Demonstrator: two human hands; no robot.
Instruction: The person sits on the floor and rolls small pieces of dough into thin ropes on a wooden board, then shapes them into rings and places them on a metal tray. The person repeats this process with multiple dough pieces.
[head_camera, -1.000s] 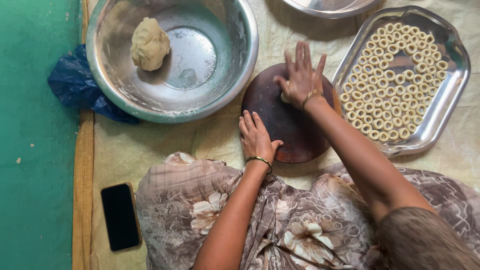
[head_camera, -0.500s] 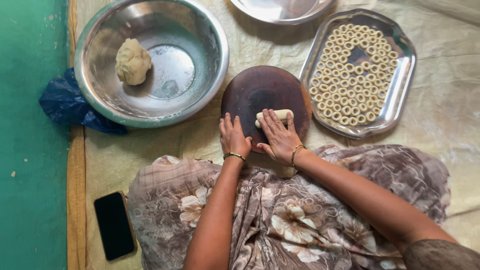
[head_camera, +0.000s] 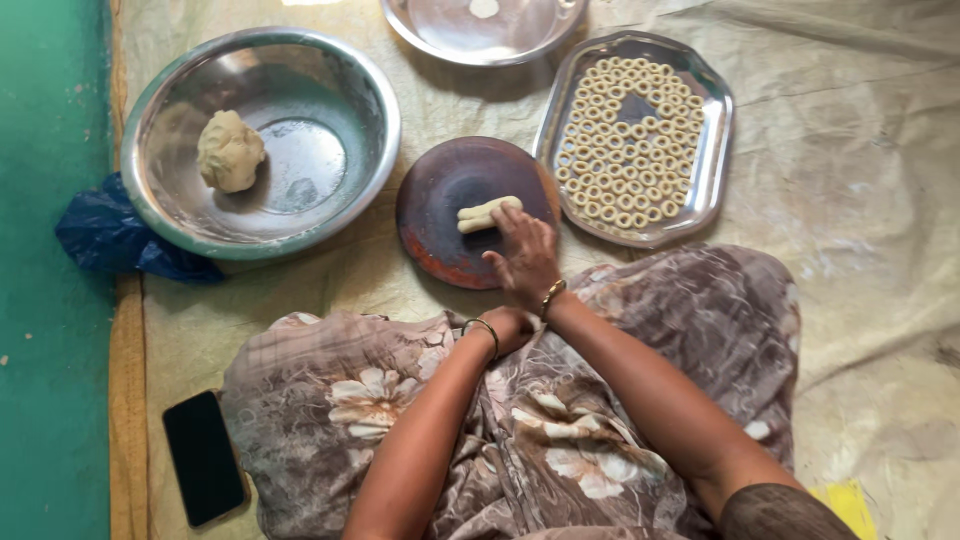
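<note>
A round dark wooden board (head_camera: 435, 215) lies on the cloth in front of my lap. A short pale roll of dough (head_camera: 487, 213) rests on it. My right hand (head_camera: 527, 262) lies flat at the board's near right edge, fingers spread, fingertips touching the roll. My left hand (head_camera: 508, 325) sits off the board on my lap, tucked against my right wrist and mostly hidden by it. Both wrists wear thin bangles.
A large steel bowl (head_camera: 380, 110) at the left holds a dough lump (head_camera: 230, 150). To the right, a steel tray (head_camera: 722, 150) is filled with several small dough rings. A steel plate (head_camera: 440, 35) is at the top, a blue bag (head_camera: 100, 235) and a black phone (head_camera: 203, 457) at the left.
My right hand has drawn back from the board's far side to its near edge, uncovering the dough roll. My left hand has slid off the board onto my lap.
</note>
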